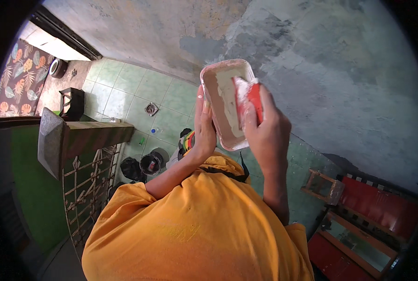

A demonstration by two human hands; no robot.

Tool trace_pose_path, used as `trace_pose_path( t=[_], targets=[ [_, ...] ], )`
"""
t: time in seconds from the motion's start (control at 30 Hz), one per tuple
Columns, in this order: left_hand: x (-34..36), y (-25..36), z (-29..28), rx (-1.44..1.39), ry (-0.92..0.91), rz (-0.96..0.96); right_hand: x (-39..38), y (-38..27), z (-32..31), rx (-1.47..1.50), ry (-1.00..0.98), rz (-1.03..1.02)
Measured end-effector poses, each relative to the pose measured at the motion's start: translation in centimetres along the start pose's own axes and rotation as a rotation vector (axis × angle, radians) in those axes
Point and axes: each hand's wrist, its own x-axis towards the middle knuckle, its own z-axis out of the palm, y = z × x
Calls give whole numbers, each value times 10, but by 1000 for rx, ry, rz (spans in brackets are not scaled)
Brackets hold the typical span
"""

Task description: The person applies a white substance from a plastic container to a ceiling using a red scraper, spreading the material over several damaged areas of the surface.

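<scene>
The tub (212,100) is up in front of me, open side toward my eyes. It is longish, w/ rounded corners and a pinkish-white, smeared rim. Inside, whitish paste (225,82) covers a good part of the bottom. My L hand (206,129) supports the tub from its L side: the fingers there are held close together along the outer wall, but how far they go underneath, I can't tell. In my R hand (270,127) is a red scraper (255,100), pinched betw. thumb and fingers, w/ white paste on its face. It is over the R part of the tub; whether its edge touches the paste at the bottom, I can't tell. White smears are also on my R fingers.

Closer to me is my orange shirt (190,225). Ahead and to the R stands the wall (321,84), grey w/ lighter & darker patches. On the L is the floor (129,86), pale green tiles; there a black bucket (158,154) stands just beside a black plastic bag (130,167), and a sm. bottle (155,130) w/ blue cap is near. Farther L: a metal railing (77,183) and a patterned mat (24,77). Lower R: red-brown furniture (373,201).
</scene>
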Motion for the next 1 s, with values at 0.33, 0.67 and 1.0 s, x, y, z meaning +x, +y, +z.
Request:
trace_pose_path(
  t=[0.33, 0.67, 1.0],
  targets=[
    [32, 24, -21, 18, -113, 38, 31, -21, 24, -136, 51, -47],
    [54, 26, -37, -23, -114, 43, 29, -35, 49, 10, -32, 48],
    [65, 16, -41, -212, -268, -79, 43, -41, 49, 40, 14, 112]
  ],
)
